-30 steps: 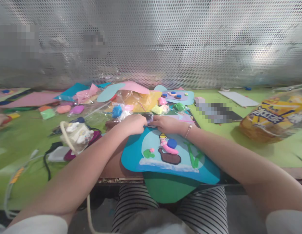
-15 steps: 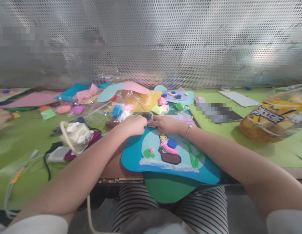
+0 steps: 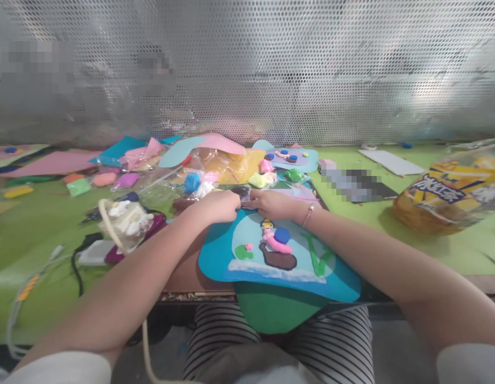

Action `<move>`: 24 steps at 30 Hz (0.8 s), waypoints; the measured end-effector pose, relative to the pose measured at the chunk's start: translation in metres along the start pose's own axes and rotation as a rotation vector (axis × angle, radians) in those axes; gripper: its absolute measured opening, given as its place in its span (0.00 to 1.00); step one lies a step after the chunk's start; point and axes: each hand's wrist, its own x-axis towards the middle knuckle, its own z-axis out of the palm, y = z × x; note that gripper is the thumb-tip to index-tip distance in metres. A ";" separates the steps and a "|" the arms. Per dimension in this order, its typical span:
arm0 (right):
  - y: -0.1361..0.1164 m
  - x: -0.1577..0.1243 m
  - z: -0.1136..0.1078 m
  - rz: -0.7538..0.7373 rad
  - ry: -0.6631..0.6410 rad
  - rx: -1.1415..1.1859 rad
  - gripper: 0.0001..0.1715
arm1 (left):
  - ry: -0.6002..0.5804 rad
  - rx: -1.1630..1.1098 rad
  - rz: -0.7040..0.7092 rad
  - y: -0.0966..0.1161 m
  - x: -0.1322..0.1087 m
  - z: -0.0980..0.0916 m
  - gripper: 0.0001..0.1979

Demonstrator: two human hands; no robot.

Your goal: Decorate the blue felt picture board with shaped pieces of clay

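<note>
Perforated metal screen along the back, green table in front. Clock centred on the hands, twelve away from the wearer. Left hand and right hand nearly meet at the dark packet, just past the far edge of the card. Both curled, left almost a fist; fingertips hidden, so from my end can't tell what either grips. Facing inward probably lets both work one small spot. Card lies at six, clay figure up, likely to spare the clay. Card and green sheet under it overhang the table edge; I'd guess clutter takes the far side. Blue clay at ten, green clay at two, presumably for reach. Charm bag at nine, bottle at three, both outside the forearms; suits my view.
</note>
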 end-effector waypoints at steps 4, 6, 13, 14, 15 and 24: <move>0.000 0.000 -0.001 -0.011 0.013 0.015 0.27 | -0.070 -0.004 0.030 0.001 -0.002 -0.003 0.14; 0.000 -0.001 0.000 -0.004 0.028 0.033 0.27 | -0.118 -0.013 0.018 0.005 -0.005 -0.005 0.15; -0.003 -0.002 0.000 0.049 0.087 -0.008 0.23 | -0.218 0.029 -0.047 0.028 -0.017 -0.015 0.20; -0.003 -0.003 -0.002 0.076 0.079 -0.032 0.22 | -0.221 0.030 -0.046 0.028 -0.017 -0.015 0.20; -0.004 -0.003 -0.004 0.103 0.070 -0.055 0.21 | -0.223 0.028 -0.044 0.028 -0.017 -0.015 0.20; 0.003 -0.011 -0.017 0.050 0.003 0.057 0.22 | -0.105 -0.006 -0.030 0.017 -0.009 -0.006 0.15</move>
